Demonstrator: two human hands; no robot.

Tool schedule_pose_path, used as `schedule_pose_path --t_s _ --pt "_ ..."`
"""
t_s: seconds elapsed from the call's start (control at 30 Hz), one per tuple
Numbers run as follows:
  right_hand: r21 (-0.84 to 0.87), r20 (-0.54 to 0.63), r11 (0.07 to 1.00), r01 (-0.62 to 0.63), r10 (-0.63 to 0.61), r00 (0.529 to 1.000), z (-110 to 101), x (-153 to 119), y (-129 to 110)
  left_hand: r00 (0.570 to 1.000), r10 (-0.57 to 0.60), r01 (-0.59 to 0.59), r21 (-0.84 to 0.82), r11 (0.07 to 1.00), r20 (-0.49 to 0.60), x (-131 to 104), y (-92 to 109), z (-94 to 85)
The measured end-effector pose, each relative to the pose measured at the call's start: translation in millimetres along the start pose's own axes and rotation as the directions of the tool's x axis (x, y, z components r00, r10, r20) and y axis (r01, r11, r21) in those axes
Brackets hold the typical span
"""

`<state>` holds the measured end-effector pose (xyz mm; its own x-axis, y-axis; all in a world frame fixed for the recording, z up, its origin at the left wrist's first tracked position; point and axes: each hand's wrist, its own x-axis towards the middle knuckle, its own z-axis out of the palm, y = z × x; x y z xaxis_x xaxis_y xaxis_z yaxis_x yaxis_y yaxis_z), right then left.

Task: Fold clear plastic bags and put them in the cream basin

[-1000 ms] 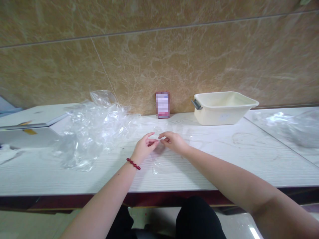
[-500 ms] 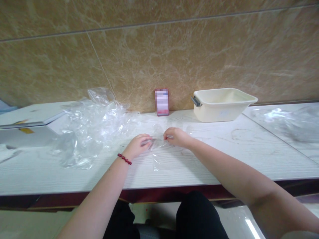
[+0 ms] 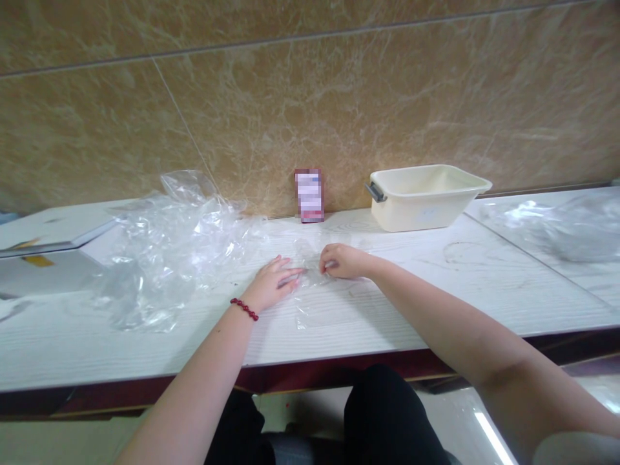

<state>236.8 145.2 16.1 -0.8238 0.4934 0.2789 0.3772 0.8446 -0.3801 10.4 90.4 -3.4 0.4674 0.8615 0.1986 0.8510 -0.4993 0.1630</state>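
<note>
A thin clear plastic bag [image 3: 314, 310] lies flat on the white wood-grain table [image 3: 368, 345] in front of me. My right hand [image 3: 345, 261] is closed in a pinch on the upper part of the bag. Fingers apart, my left hand [image 3: 272, 284] rests on the table, its fingertips at the bag's left edge. A red bead bracelet is on that wrist. To the left of my left hand spreads a heap of crumpled clear plastic bags [image 3: 179, 248].
A cream plastic tub [image 3: 411, 210] with a grey handle stands by the marbled wall. Left of it leans a small, blurred rectangular item [image 3: 310, 197]. A white box [image 3: 53, 265] is at far left, and more clear plastic [image 3: 576, 226] lies at far right.
My left hand's fingers have straightened and spread against the table, reaching the bag's edge. My right hand keeps its pinch, nearly in place. The view has shifted slightly.
</note>
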Motion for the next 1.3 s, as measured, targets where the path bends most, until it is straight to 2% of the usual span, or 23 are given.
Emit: schedule_pose_path --t_s 0.33,0.6,0.83,1.13,1.23,1.3 --pt "-0.028 0.070 1.000 -0.012 0.014 0.997 1.0 -1.0 -2.5 0.999 -0.019 0.015 0.091 0.996 0.050 -0.6 3.3 0.8" --pt "-0.071 0.121 0.997 -0.028 0.037 0.992 0.7 -2.4 0.3 0.997 -0.035 0.029 0.089 0.996 0.070 -0.6 3.1 0.1" --pt "-0.093 0.105 0.996 -0.010 0.020 0.994 -0.6 -2.5 -0.2 0.996 -0.048 0.042 0.086 0.995 0.069 0.7 3.0 0.2" --pt "-0.096 0.133 0.994 -0.047 0.059 0.989 -3.3 -2.5 -3.4 0.996 -0.059 0.055 0.051 0.997 0.064 -0.4 4.1 -0.5" --pt "-0.096 0.098 0.994 -0.045 0.054 0.994 -4.3 -2.3 -3.9 0.997 -0.049 0.046 0.050 0.998 0.061 0.3 1.6 1.0" --pt "-0.097 0.024 0.995 -0.022 0.024 0.999 -4.4 -2.2 -6.7 0.997 -0.047 0.044 0.050 0.998 0.056 1.3 0.1 2.0"
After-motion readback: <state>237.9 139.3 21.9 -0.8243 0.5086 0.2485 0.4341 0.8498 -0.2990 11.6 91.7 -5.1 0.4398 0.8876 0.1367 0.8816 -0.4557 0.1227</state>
